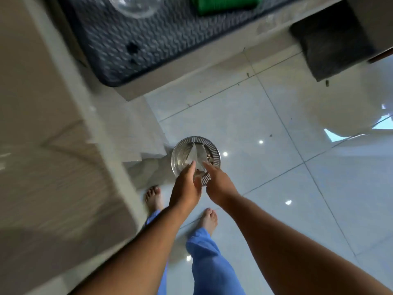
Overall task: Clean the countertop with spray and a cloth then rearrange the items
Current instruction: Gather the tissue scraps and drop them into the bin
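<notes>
I am looking straight down at the floor. A round steel container [214,154] with a slotted rim lies under my hands, and I cannot tell whether it stands on the tiles or is held. White crumpled paper [196,154] sits in it. My left hand [186,186] reaches over the near rim with its fingertips closed on the paper. My right hand [220,186] is beside it, index finger stretched to the paper's right edge. The beige countertop [53,145] runs along the left, blurred. No spray bottle or cloth is in view.
A dark patterned sink mat [138,45] at the top holds a clear glass bowl [136,5] and a green object [223,5]. A dark block [331,50] sits at top right. My bare feet [209,218] stand on glossy white floor tiles [276,167].
</notes>
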Demonstrator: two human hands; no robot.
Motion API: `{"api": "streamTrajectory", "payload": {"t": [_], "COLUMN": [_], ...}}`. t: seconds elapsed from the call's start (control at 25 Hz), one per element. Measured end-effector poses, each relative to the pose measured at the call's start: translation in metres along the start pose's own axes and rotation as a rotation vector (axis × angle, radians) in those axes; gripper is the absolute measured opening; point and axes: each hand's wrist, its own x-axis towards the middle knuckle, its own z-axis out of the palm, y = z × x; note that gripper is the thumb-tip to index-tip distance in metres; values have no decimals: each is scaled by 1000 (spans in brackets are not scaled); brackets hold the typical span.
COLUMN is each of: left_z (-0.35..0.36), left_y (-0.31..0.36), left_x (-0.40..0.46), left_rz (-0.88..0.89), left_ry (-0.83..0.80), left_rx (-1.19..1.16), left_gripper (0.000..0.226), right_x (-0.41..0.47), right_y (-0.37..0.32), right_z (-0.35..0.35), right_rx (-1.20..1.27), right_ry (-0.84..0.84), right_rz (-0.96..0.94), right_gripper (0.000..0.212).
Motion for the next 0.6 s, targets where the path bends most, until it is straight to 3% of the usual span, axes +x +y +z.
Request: {"api": "streamTrajectory", "payload": {"t": [0.12, 0.28, 0.6], "left_z": [-53, -119, -256], "left_y": [42, 70, 38], "left_x": [-95, -199, -307], "left_rz": [121, 225, 256], "left_ry": [31, 89, 559], "left_rx": [162, 235, 153], "left_gripper": [48, 42, 27], "right_x": [-103, -208, -288], "right_y": [-45, -93, -221], "right_z": [-40, -66, -21], "right_rx": [-163, -348, -414], "right_ry": [-2, 20, 49], "right_rz": [-129, -323, -774], "right_gripper": [79, 70, 50]}}
